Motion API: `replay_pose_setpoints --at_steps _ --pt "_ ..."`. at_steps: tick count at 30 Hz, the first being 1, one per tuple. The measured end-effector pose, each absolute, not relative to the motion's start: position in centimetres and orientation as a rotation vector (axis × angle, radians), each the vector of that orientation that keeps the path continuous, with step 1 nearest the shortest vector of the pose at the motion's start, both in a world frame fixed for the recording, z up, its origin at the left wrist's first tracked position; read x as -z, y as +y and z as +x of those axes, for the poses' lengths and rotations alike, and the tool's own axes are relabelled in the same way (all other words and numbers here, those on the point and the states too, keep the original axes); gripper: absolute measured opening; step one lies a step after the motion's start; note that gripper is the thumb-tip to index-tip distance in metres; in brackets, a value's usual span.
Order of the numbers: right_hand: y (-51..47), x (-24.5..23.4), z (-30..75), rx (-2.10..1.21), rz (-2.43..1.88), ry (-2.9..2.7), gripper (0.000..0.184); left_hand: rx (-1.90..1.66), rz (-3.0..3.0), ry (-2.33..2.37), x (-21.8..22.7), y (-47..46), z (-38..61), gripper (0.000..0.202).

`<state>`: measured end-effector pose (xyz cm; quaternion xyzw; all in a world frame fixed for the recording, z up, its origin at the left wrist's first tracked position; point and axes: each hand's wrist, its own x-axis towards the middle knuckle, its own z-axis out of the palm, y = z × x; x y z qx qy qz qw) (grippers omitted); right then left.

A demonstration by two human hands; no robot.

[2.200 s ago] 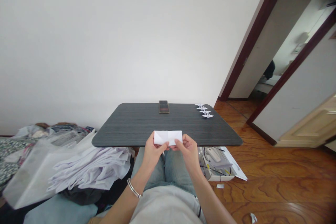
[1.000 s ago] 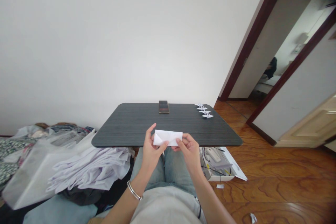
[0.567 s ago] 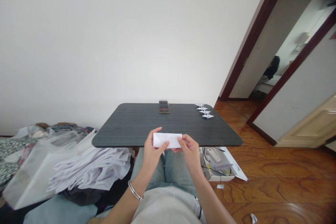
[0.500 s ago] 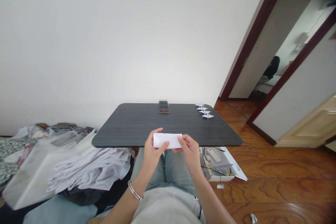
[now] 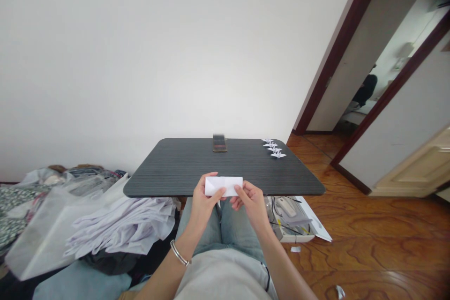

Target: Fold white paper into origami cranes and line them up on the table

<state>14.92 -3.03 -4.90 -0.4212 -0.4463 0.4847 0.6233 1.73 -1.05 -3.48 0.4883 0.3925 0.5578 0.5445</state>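
A folded white paper (image 5: pixel 225 184), a flat oblong, is held between both hands just over the near edge of the dark table (image 5: pixel 176 168). My left hand (image 5: pixel 204 204), with a silver bracelet on the wrist, pinches the paper's left end with thumb in front. My right hand (image 5: pixel 250 204) pinches the lower right part. Both hands are closed on the paper, above my lap in blue jeans.
A phone (image 5: pixel 219 143) lies at the table's far edge. Several small folded paper figures (image 5: pixel 274 148) sit in a row at the far right. A heap of white sheets and bags (image 5: pixel 105 225) lies on the left. An open box (image 5: pixel 295 220) rests on the wooden floor. An open doorway (image 5: pixel 369 84) is at right.
The paper stayed at the table's near edge with small shifts. My left forefinger rose and came back down. My right hand slid slightly down and left along the paper's lower edge.
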Motion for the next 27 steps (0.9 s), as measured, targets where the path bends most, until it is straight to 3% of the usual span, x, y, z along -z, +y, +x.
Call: replay_pose_setpoints --at_steps 5,27 --pt "-3.12 4.78 15.05 -1.096 -0.981 -1.019 0.032 -1.241 1.192 0.915 3.28 -1.09 1.33 0.057" --pt "-3.23 4.9 14.79 -1.201 -0.977 -1.067 0.027 -1.221 1.237 0.885 2.97 -1.5 1.18 0.051"
